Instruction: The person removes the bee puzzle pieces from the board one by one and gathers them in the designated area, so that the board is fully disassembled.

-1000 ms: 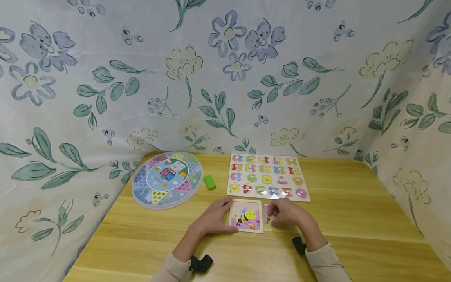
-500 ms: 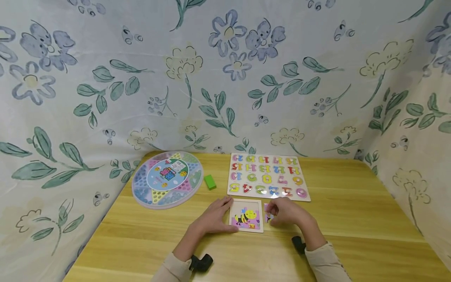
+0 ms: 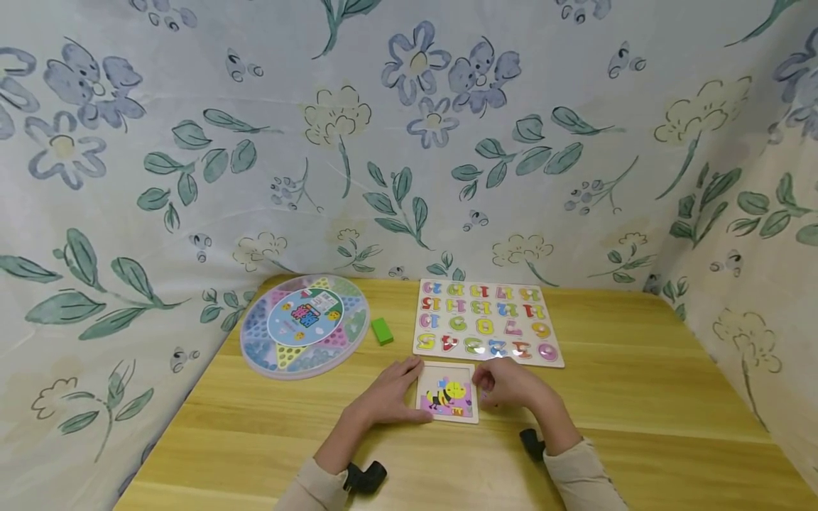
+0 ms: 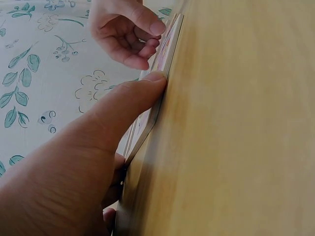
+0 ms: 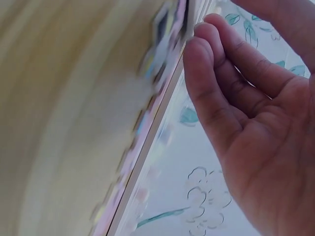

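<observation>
My left hand (image 3: 386, 397) holds a small wooden tray puzzle (image 3: 474, 417) by its left side. Its thumb (image 4: 142, 91) lies on the near edge, and the fingers reach the far left corner. Inside the frame a bee picture (image 3: 450, 392) is partly filled in, with bare board above it. My right hand (image 3: 511, 383) hovers at the tray's right edge, fingers loosely bent. Nothing shows between its thumb and fingers (image 5: 199, 54). Blurred pink puzzle pieces (image 5: 162, 34) lie by the tray in the right wrist view; in the head view this hand mostly covers them.
Behind the tray lies a number puzzle board (image 3: 487, 321). A green block (image 3: 382, 331) sits left of it, beside a round Chinese checkers-style board (image 3: 305, 325) at the far left. Floral cloth (image 3: 409, 142) hangs along the table's back edge.
My right hand has moved left from the loose pieces to the tray's right edge, now covering most of them. The left hand keeps its hold on the tray.
</observation>
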Motion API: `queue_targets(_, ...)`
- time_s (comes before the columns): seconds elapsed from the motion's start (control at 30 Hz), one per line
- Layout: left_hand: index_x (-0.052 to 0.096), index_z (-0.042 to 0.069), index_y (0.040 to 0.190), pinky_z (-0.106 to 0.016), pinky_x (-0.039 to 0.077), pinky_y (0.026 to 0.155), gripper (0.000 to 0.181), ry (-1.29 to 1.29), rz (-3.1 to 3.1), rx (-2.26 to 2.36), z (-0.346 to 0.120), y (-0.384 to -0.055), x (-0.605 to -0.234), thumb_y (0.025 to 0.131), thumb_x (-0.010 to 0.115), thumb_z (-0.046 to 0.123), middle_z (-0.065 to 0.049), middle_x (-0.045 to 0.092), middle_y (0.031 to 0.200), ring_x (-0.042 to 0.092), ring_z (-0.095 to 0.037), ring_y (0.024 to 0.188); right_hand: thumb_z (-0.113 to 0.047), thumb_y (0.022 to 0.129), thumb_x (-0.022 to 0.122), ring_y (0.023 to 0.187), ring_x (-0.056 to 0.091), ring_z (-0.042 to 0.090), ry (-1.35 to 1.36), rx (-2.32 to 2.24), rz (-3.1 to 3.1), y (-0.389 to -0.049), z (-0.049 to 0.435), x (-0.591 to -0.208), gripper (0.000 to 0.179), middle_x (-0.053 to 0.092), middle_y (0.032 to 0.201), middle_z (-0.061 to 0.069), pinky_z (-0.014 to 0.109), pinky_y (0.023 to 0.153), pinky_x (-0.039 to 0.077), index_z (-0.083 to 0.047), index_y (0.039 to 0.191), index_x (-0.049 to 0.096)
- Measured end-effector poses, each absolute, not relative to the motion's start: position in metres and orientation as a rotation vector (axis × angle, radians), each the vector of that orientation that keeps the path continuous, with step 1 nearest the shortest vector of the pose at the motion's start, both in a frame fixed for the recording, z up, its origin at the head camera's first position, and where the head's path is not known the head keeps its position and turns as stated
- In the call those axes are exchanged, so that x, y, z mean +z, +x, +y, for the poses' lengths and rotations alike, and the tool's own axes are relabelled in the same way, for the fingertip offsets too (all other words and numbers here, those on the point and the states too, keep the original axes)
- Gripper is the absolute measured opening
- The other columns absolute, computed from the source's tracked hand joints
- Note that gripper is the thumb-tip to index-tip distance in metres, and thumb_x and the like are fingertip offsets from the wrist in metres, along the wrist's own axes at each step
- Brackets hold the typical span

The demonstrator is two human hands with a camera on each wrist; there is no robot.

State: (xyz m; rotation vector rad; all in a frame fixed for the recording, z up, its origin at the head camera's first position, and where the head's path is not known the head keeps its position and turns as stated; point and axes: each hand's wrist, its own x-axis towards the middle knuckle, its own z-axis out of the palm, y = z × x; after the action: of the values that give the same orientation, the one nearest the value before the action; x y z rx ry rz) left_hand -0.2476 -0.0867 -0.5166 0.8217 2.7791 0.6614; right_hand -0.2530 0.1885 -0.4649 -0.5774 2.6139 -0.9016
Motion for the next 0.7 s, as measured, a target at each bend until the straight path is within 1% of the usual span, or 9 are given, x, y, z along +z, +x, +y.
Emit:
queue_targets(0.17, 0.025, 0.012, 0.155, -0.047, 0.024, 0.120, 0.105, 0.817, 2.782, 0.667, -0.087, -0.247, -0.516, 0.077, 0.067, 0.067, -0.004, 0.023, 0.163, 0.023, -0.029, 0.149, -0.005, 0.072, 0.082, 0.074, 0.052, 0.014, -0.589, -0.890, 2.610, -0.254, 0.173, -0.462, 0.027, 0.060, 0.081, 0.003, 0.022, 0.061, 0.045, -0.004, 0.094, 0.067)
queue_targets(0.4, 0.026, 0.012, 0.155, -0.047, 0.024, 0.120, 0.104, 0.811, 2.775, 0.675, -0.087, -0.247, -0.515, 0.077, 0.068, 0.067, -0.004, 0.023, 0.163, 0.023, -0.029, 0.149, -0.007, 0.068, 0.086, 0.073, 0.051, 0.013, -0.601, -0.832, 2.641, -0.258, 0.150, -0.461, 0.036, 0.060, 0.080, 0.003, 0.024, 0.064, 0.044, -0.002, 0.100, 0.069)
queue_targets(0.7, 0.025, 0.012, 0.155, -0.046, 0.025, 0.120, 0.104, 0.833, 2.774, 0.667, -0.086, -0.247, -0.516, 0.077, 0.067, 0.068, -0.004, 0.023, 0.163, 0.023, -0.027, 0.150, -0.008, 0.066, 0.087, 0.068, 0.051, 0.012, -0.572, -0.765, 2.671, -0.260, 0.136, -0.465, 0.037, 0.061, 0.077, 0.002, 0.024, 0.063, 0.043, -0.002, 0.098, 0.069)
